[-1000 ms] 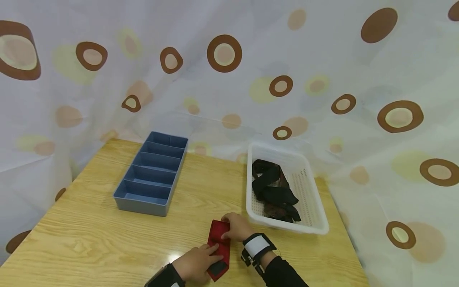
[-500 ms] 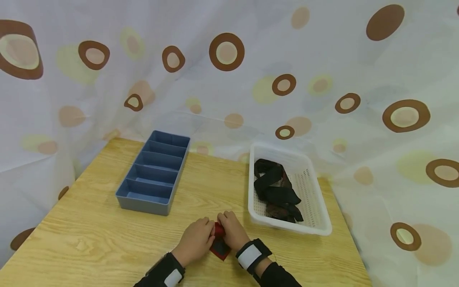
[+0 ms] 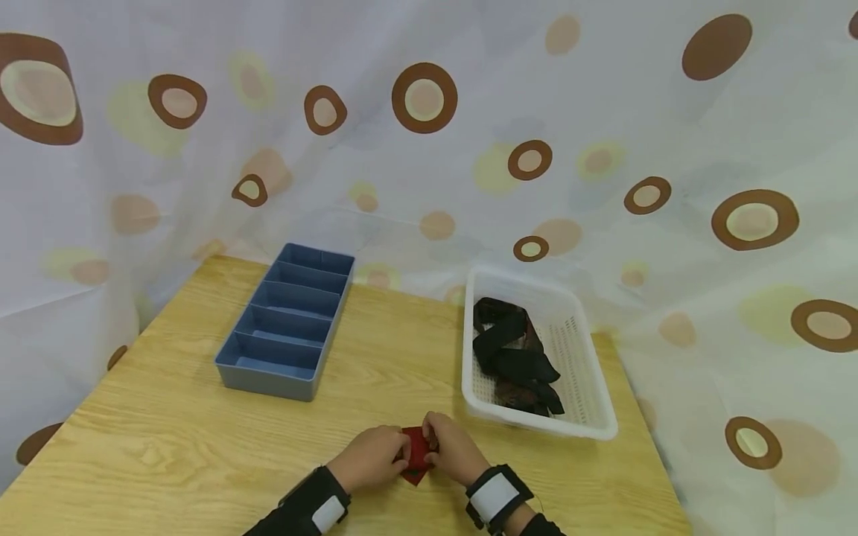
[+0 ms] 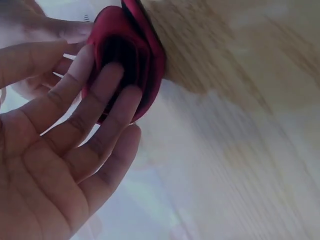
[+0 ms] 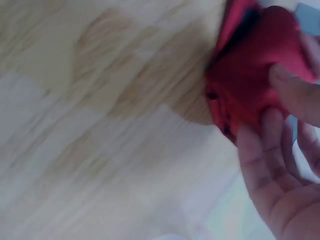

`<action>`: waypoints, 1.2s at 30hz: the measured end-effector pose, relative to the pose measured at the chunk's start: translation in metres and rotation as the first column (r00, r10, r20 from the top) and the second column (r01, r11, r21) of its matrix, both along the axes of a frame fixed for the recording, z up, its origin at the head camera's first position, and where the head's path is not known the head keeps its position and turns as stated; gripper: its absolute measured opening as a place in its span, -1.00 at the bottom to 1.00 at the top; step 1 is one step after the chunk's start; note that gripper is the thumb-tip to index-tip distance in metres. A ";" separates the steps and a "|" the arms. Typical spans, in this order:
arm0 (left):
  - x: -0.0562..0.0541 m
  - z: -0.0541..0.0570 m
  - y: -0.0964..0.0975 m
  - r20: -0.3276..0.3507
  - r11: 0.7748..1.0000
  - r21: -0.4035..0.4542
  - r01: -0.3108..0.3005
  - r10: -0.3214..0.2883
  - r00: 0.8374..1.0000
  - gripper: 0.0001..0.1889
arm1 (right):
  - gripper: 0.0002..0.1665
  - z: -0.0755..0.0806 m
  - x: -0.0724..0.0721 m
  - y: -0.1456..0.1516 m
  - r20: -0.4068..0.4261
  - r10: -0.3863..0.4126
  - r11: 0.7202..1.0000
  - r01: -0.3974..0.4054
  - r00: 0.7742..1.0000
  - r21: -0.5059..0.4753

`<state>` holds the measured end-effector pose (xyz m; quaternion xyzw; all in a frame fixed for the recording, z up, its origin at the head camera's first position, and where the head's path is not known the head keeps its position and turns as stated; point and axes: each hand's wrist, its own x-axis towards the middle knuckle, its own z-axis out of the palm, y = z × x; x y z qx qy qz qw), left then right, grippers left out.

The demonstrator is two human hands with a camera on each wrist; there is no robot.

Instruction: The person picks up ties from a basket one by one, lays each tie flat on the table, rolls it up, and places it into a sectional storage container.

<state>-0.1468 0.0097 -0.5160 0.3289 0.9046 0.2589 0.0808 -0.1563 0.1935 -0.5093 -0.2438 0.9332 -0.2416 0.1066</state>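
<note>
A red necktie [image 3: 417, 447], rolled up into a short bundle, sits on the table near its front, between both hands. Its pointed tip sticks out toward the person. My left hand [image 3: 371, 458] holds the bundle from the left side; in the left wrist view its fingers [image 4: 112, 117] lie against the open end of the roll [image 4: 112, 22], whose dark hollow middle shows. On the right side, my right hand [image 3: 457, 451] grips the bundle, thumb on the red cloth [image 5: 250, 75] and fingers below in the right wrist view. Part of the bundle is hidden by the hands.
A blue-grey tray [image 3: 268, 383] with several compartments stands at the back left. To the right is a white perforated basket [image 3: 582, 357] holding dark cloth strips [image 3: 512, 357]. A patterned sheet [image 3: 429, 179] hangs behind the wooden table [image 3: 167, 439].
One second ago the necktie lay as a longer flat strip with a dark patch near its tip. Both hands have rolled it toward the tip into a short bundle.
</note>
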 end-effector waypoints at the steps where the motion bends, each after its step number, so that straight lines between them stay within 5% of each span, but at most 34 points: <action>1: 0.000 0.000 0.000 -0.004 1.000 -0.001 0.002 -0.002 1.000 -0.91 | -0.64 -0.001 -0.001 0.000 -0.002 -0.011 1.000 0.011 1.000 0.006; 4: 0.000 -0.001 -0.001 -0.026 1.000 -0.012 0.009 -0.009 1.000 -0.88 | -0.39 -0.004 -0.006 -0.001 -0.006 -0.012 0.998 0.013 1.000 0.063; 7: 0.000 -0.002 -0.005 -0.046 0.999 -0.022 -0.049 0.048 0.998 -0.88 | -0.38 -0.005 -0.011 -0.004 0.011 0.001 0.993 -0.003 1.000 0.119; 12: -0.002 -0.006 -0.017 0.014 0.980 0.046 -0.196 0.195 0.981 -0.54 | -0.49 -0.010 -0.014 -0.016 0.135 0.038 0.999 -0.037 0.990 -0.012; 17: -0.009 0.000 -0.031 0.048 0.989 0.055 -0.137 0.135 0.990 -0.38 | -0.46 -0.008 -0.013 -0.027 0.123 0.088 0.984 -0.067 0.989 -0.164; 23: -0.012 0.021 -0.048 -0.023 0.986 0.088 -0.138 0.141 0.990 -0.55 | -0.47 0.004 -0.012 -0.038 0.033 0.011 0.956 -0.001 0.999 -0.294; 27: -0.013 0.034 -0.064 0.017 0.960 0.177 -0.216 0.217 0.976 -0.60 | -0.50 0.016 -0.015 -0.048 0.105 -0.002 0.888 0.050 0.994 -0.456; 30: -0.015 0.041 -0.077 0.089 0.926 0.250 -0.282 0.268 0.959 -0.56 | -0.45 0.027 -0.022 -0.059 0.232 0.070 0.811 0.080 0.970 -0.580; 32: -0.018 0.044 -0.088 0.136 0.901 0.286 -0.326 0.298 0.945 -0.52 | -0.43 0.033 -0.029 -0.070 0.278 0.113 0.783 0.086 0.954 -0.616; 36: -0.027 0.050 -0.115 0.219 0.854 0.342 -0.392 0.334 0.917 -0.44 | -0.49 0.048 -0.049 -0.103 0.249 0.088 0.805 0.078 0.965 -0.589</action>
